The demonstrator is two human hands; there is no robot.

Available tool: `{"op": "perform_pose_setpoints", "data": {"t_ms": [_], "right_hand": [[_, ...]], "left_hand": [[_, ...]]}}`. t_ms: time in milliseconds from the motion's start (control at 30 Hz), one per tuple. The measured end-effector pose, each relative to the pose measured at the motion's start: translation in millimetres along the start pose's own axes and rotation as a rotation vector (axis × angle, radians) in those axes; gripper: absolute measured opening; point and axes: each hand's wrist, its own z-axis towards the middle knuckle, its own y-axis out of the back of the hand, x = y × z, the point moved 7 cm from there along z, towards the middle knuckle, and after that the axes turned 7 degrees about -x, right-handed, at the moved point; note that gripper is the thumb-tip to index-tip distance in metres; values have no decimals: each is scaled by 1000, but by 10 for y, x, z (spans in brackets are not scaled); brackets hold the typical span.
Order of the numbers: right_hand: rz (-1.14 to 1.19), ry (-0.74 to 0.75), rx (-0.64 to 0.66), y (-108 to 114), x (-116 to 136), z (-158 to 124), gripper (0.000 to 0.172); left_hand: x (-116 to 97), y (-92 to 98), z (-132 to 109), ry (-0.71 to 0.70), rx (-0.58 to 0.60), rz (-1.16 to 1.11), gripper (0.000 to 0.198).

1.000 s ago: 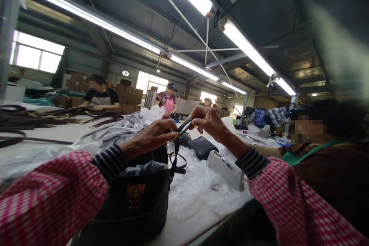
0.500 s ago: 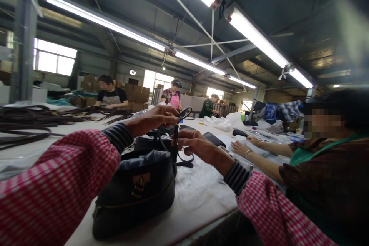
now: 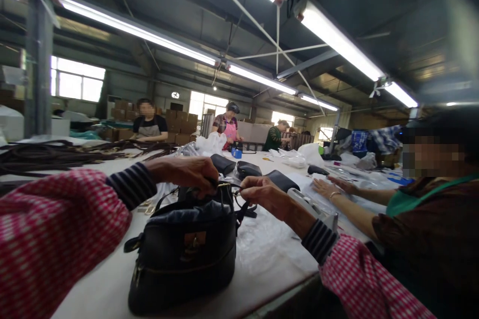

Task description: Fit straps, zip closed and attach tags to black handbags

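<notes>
Gripping the strap (image 3: 239,194) at both ends, left hand (image 3: 194,175) and right hand (image 3: 264,193) have fingers closed on it, keeping it taut over the black handbag (image 3: 185,254) on the surface (image 3: 112,284)

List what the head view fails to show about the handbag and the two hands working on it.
- Left hand: fingertips hidden, curled down over the bag's top.
- Strap: where it attaches to the black handbag is hidden behind both hands.
- Right hand: what it pinches is too small to tell.
- Gold clasp: blurred, details unreadable.
</notes>
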Motion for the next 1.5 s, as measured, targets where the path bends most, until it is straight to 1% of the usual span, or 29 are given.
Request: {"op": "perform_pose_setpoints", "data": {"t_ms": [33,67,133,167,233,300,367,433,467,533,567,633,700,733,767,800,933,967,1067,1133,1200,1267,1333,1367,1400,1500], "right_hand": [[10,1,9,-3,0,-5,26],[15,-6,21,-13,-1,-11,29],[4,-25,45,-55,5,-18,36],[-11,-32,57,-87,16,-17,38],[-46,-25,81,-172,57,3,40],[-67,4,88,-253,110,51,37],[-86,68,56,-295,169,125,32],[-121,159,-39,-270,229,203,25],[-139,207,-102,-239,257,232,21],[-163,288,-213,-181,308,259,13],[-162,316,-249,-163,330,257,10],[-140,358,-280,-149,380,228,8],[-116,370,-275,-147,429,177,11],[-111,363,-265,-144,448,147,13],[-112,345,-248,-141,460,118,15],[-114,319,-228,-134,466,89,18],[-62,220,-158,-89,499,-10,28],[-51,219,-154,-78,530,-28,32],[-88,261,-179,-54,680,-67,43],[-146,314,-225,-30,813,-87,41],[-203,368,-270,-4,947,-107,35],[-250,406,-293,12,1057,-122,34],[-298,412,-263,1,1132,-123,33],[-326,415,-238,-9,1165,-123,33],[-365,423,-209,-20,1199,-124,30],[-562,492,-121,-49,1324,-154,22]], "left_hand": [[23,29,15,-1,-100,138,21],[28,68,20,-3,-226,304,18],[-46,96,-1,-33,-462,666,17],[-104,71,-13,-51,-542,820,22],[-215,-15,-17,-71,-618,1012,27],[-315,-50,-17,-56,-671,1096,26],[-402,-19,-26,-36,-719,1102,24],[-440,84,-49,5,-765,1006,24],[-420,154,-62,49,-778,906,22],[-293,270,-67,163,-745,597,18],[-215,287,-51,200,-692,412,19],[-114,244,9,204,-543,100,28],[-80,177,60,176,-432,-44,43],[-76,148,76,164,-405,-51,48],[-76,127,85,159,-400,-19,48],[-86,119,87,154,-422,38,44],[-257,137,45,61,-624,334,22],[-313,135,33,24,-664,375,19],[-433,117,23,-67,-722,417,18],[-438,131,31,-58,-749,381,15],[-394,132,63,-35,-726,208,13],[-354,78,121,-41,-607,-102,22],[-367,6,168,-61,-460,-352,32],[-391,-12,178,-73,-415,-393,36],[-421,-11,181,-87,-396,-375,37],[-533,36,172,-133,-407,-215,38]]}}
